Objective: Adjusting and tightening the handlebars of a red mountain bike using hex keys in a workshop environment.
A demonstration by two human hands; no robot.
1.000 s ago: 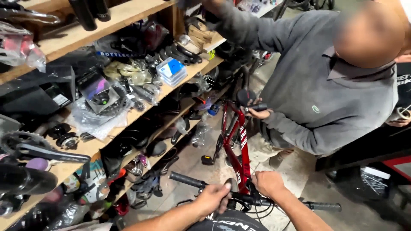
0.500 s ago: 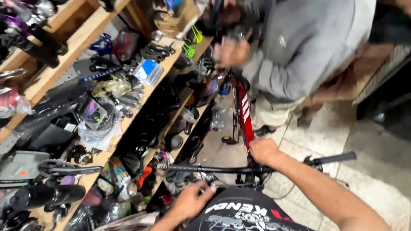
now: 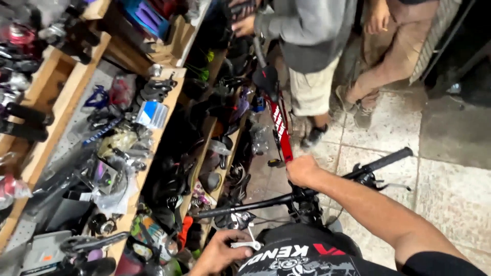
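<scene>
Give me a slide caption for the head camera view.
Right hand on a red bicycle's handlebar, left hand by the front tire.

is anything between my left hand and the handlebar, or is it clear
Nothing visible blocks it. The left hand is low beside the front tyre, touching a silver lever. The black handlebar runs just above it with open space between. The right hand rests at the bar's middle.

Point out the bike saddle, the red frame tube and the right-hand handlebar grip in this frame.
Saddle (image 3: pixel 266 79), head view, on the black top surface.
Red frame tube (image 3: pixel 281 130), head view, midway along the tube.
Handlebar grip (image 3: pixel 391 158), head view, on the middle of the black rubber sleeve.
</scene>
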